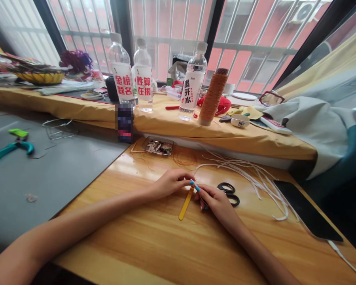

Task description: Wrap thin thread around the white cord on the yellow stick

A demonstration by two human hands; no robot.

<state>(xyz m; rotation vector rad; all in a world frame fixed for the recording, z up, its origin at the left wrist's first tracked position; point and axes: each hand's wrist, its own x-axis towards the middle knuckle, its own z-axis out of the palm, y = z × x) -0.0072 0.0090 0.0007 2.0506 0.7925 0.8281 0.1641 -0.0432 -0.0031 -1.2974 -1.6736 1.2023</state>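
Note:
My left hand point(175, 183) and my right hand point(215, 200) meet fingertip to fingertip above the wooden table. Both are closed in a pinch on a thin white cord point(200, 166), of which only a little shows between the fingers. Just below them lies a flat yellow stick point(185, 206), its upper end hidden by the hands. Black-handled scissors point(233, 196) rest right behind my right hand, blades out of sight. Several loose white cords point(255, 176) spread over the table to the right.
A clear box of small beads point(158, 146) and a coil of orange thread point(184, 158) lie behind the hands. To the right is a phone point(308, 209); teal pliers point(10, 150) lie left. Bottles point(192, 85) and an orange thread spool point(213, 99) stand on the sill.

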